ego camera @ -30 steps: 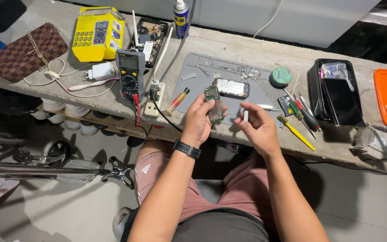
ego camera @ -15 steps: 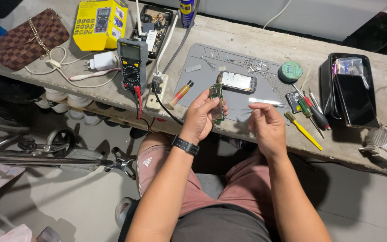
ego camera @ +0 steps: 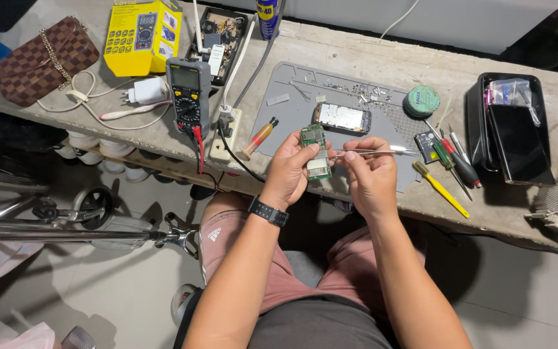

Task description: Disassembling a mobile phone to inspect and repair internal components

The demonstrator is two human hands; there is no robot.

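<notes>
My left hand [ego camera: 290,173] holds a small green circuit board [ego camera: 316,150] upright above the front edge of the workbench. A black watch sits on that wrist. My right hand [ego camera: 371,176] pinches a pair of metal tweezers [ego camera: 376,152], held level, with the tips pointing left at the board. Just beyond the board, an opened phone body [ego camera: 342,118] lies on the grey work mat [ego camera: 292,116].
On the bench: a multimeter [ego camera: 188,97] with red and black leads, a yellow box [ego camera: 138,32], a brown checkered purse [ego camera: 41,59], a white charger [ego camera: 146,90], a syringe [ego camera: 259,137], a green tin [ego camera: 422,101], screwdrivers [ego camera: 450,161], a black tray [ego camera: 510,129], a spray can [ego camera: 268,14].
My right hand picked the tweezers up off the mat and brought them level to the board. The left hand kept hold of the board.
</notes>
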